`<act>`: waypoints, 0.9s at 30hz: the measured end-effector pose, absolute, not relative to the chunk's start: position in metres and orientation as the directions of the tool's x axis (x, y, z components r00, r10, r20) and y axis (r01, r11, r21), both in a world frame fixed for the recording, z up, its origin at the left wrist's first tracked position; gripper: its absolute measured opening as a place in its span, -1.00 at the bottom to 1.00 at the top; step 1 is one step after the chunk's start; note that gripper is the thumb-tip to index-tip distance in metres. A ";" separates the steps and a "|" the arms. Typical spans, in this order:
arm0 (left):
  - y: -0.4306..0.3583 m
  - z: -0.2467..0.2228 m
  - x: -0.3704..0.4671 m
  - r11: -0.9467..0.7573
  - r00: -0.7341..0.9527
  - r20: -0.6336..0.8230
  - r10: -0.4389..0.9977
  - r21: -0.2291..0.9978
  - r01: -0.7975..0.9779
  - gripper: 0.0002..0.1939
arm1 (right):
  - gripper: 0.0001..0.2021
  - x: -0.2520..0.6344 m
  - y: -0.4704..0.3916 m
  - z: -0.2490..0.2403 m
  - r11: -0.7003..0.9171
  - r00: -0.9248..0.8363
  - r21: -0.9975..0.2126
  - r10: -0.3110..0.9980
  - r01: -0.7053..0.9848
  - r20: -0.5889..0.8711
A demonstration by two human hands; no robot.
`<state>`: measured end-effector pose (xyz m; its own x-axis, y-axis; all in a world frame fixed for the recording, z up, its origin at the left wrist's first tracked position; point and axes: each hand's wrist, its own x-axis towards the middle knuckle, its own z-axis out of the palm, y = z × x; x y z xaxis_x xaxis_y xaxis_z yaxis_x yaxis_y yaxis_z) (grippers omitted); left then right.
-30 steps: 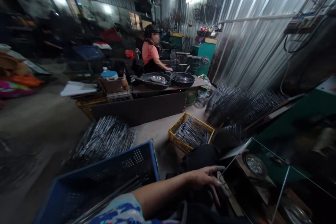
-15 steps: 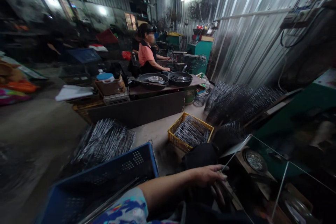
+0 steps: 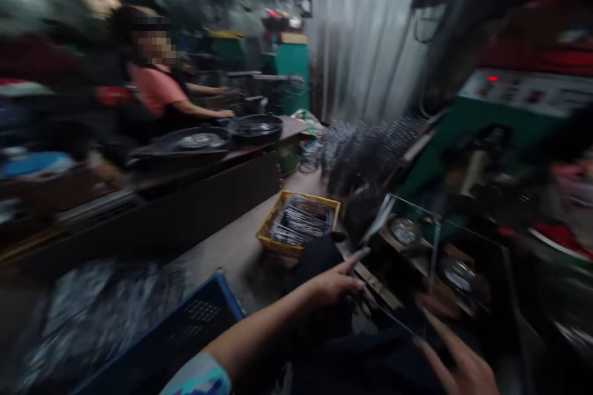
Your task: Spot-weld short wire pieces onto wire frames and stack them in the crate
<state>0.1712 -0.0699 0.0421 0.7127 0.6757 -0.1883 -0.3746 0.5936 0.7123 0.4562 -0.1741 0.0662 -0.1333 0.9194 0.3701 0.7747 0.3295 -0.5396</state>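
My left hand [image 3: 340, 284] is closed on a thin wire frame [image 3: 435, 253], with the index finger stretched along it. The frame's straight sides and corners rise in front of the machine, and one wire runs down between my hands. At the lower right, my right hand [image 3: 458, 355] has its fingers stretched and apart, close to that wire. Blur hides whether they touch it. Round metal pieces, one here [image 3: 404, 231] and another nearer [image 3: 458, 274], sit on the machine beyond the frame.
A yellow crate [image 3: 264, 237] full of metal wire parts stands ahead. To the left are a blue crate [image 3: 204, 311] and a heap of wire parts [image 3: 106, 315]. A co-worker [image 3: 157, 86] is at a bench [image 3: 222, 188] with black pans. A green machine [image 3: 430, 154] stands right.
The view has swung right, bringing more of the green machine into sight. My right hand now shows clearly at the lower right. My left hand still holds the wire frame.
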 end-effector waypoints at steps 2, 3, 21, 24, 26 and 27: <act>-0.055 0.048 0.180 0.564 0.697 -0.171 0.696 0.731 -0.384 0.12 | -0.51 0.461 -0.162 0.067 0.266 -0.094 -0.515 0.937 0.815 0.335; -0.046 0.050 0.185 0.545 0.693 -0.157 0.704 0.744 -0.386 0.06 | -0.50 0.464 -0.153 0.069 0.236 -0.074 -0.495 0.943 0.836 0.325; 0.085 0.055 0.256 0.439 0.618 -0.117 0.778 0.805 -0.399 0.06 | -0.49 0.549 -0.015 0.087 0.148 -0.022 -0.311 0.927 0.939 0.375; 0.100 0.056 0.263 0.419 0.619 -0.095 0.780 0.814 -0.402 0.08 | -0.53 0.561 0.002 0.085 0.176 -0.022 -0.356 0.918 0.918 0.397; 0.109 0.057 0.265 0.392 0.610 -0.083 0.788 0.832 -0.393 0.06 | -0.57 0.566 0.013 0.083 0.187 -0.018 -0.380 0.914 0.906 0.406; 0.112 0.058 0.266 0.377 0.604 -0.078 0.793 0.841 -0.388 0.05 | -0.58 0.568 0.018 0.081 0.188 -0.013 -0.388 0.912 0.902 0.411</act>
